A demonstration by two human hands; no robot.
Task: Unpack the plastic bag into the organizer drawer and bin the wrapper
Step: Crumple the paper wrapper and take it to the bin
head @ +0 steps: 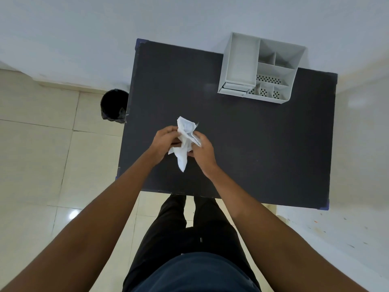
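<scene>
left hand (163, 142) and right hand (201, 147) both pinching the white plastic bag (186, 142) above the dark surface (242, 144) | bag limp, light, crinkly, probably slippery; contents hidden | best gripped at its open mouth | organizer (261, 68) far right; bin (114, 106) on floor, left

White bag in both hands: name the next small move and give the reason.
Probably pull the bag's mouth open. Both the left hand and right hand grip the crumpled white bag above the black table, nothing has visibly come out, and the grey organizer looks empty.
</scene>
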